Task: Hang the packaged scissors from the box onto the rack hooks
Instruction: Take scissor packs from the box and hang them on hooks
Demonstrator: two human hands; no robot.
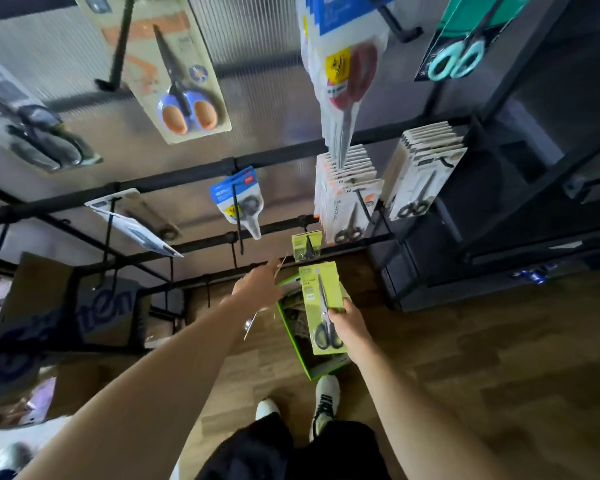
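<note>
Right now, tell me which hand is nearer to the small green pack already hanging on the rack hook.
Left. The left hand reaches up just below and left of the hanging green pack. The right hand is lower, gripping another green scissors pack.

- Cardboard boxes point(39, 299) stood stacked well to the left of the left forearm.
- White shoes point(326, 396) rested on the wooden floor point(499, 358), below and between both hands.
- Black trousers point(291, 452) lay nearest the camera.
</note>
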